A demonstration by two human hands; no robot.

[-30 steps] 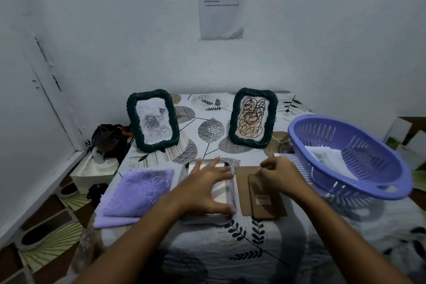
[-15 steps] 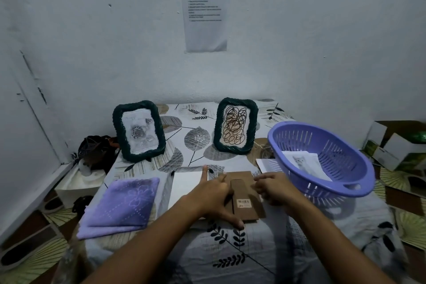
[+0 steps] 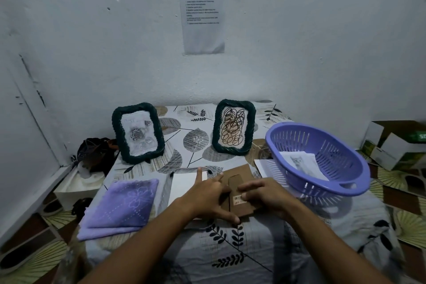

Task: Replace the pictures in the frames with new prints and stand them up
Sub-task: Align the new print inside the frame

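Observation:
A brown cardboard backing board with a fold-out stand lies flat near the table's front edge. My left hand rests on its left side, fingers spread and thumb at the lower edge. My right hand has curled fingers on the stand by a small label. A white sheet lies just left of the board. Two dark green woven frames stand at the back: the left frame shows a rose, the right frame a scribble of loops.
A purple slotted basket at the right holds prints, a cat print on top. White paper pokes out from under the basket. A folded purple cloth lies at the left front. Boxes sit on the floor at the right.
My left hand has slid right, off the white sheet and onto the backing board. My right hand has stayed on the board. The view has pulled back and tilted up.

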